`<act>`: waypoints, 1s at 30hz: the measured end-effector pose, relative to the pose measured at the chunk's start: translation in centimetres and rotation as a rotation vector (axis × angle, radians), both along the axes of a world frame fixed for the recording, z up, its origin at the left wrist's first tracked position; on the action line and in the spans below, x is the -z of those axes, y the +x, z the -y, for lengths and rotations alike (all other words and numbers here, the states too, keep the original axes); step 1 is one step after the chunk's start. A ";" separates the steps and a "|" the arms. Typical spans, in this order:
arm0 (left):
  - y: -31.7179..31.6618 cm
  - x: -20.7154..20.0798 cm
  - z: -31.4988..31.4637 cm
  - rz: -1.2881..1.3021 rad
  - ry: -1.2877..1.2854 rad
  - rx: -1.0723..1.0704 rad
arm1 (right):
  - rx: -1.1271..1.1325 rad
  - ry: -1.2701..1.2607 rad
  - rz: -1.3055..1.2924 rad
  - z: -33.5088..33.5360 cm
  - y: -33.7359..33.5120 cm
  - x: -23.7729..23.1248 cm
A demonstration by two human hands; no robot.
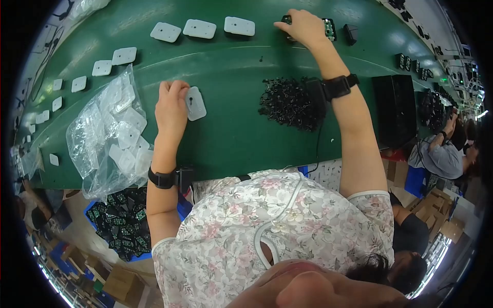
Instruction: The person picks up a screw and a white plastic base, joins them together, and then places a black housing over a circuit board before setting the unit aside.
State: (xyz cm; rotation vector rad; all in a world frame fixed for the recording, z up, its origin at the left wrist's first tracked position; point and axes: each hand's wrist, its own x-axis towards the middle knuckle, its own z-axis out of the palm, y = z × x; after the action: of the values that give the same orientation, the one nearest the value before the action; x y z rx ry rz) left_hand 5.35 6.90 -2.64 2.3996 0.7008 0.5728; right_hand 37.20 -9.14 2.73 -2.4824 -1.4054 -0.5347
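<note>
My left hand (172,107) has its fingers bent together at the left edge of a white plastic cover (196,104), a rounded rectangle with a dark slot, tilted on the green table. The fingertips are partly hidden. Farther off, at the back, my right hand (307,30) reaches over a black case with a green circuit board (329,30). Its fingers curl around the case and hide most of it. Between my arms lies a pile of small black parts (288,102). A small black block (351,34) stands to the right of the case.
White covers (199,29) stand in a curved row along the back and left. A clear plastic bag (105,131) holds several more. A black box (394,109) sits right of my right arm. Below the table's left edge is a blue bin (91,211) of circuit boards. Other people work nearby.
</note>
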 end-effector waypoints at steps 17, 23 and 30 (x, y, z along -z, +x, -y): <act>-3.5 0.4 3.1 0.103 0.186 0.171 | -0.470 -0.086 -0.630 3.2 -17.1 -0.1; -4.8 0.8 2.8 0.322 -0.128 0.066 | -0.616 0.129 -0.608 -1.3 -19.0 1.0; -5.5 1.4 2.7 0.232 -0.001 0.159 | -0.683 0.000 -0.526 -2.3 -20.0 2.3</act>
State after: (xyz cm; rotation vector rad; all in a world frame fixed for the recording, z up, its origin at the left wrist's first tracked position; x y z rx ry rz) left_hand -0.15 4.22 -4.05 2.3131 0.4063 0.7664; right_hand 17.23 -6.81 0.47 -1.7576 -1.8327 0.2392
